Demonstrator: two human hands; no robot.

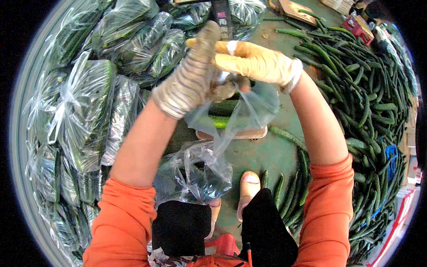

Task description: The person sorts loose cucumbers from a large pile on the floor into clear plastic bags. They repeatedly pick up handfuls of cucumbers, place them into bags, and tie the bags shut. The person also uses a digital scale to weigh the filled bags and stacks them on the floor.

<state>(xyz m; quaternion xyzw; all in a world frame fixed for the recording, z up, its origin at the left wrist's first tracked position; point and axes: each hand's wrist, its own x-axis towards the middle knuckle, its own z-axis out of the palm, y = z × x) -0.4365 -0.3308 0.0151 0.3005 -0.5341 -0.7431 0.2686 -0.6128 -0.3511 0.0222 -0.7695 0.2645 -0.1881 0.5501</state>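
Note:
Before me a clear plastic bag (258,100) with cucumbers (220,121) in it rests on a scale platform (248,134). My left hand (191,71), in a grey striped glove, has its lower fingers curled around the gathered top of the bag. One of its fingers points up and is blurred. My right hand (257,61), in a yellow glove with a white patch on one finger, reaches across against the left hand from the right. Its far fingertip shows beyond the left hand. Whether the right hand pinches any plastic is hidden.
Tied clear bags of cucumbers (90,110) are stacked along the left and far side. Loose cucumbers (357,83) lie heaped on the right, several near my right foot (249,187). A crumpled clear bag (200,170) lies close to my legs. The scale's dark post (221,15) stands beyond my hands.

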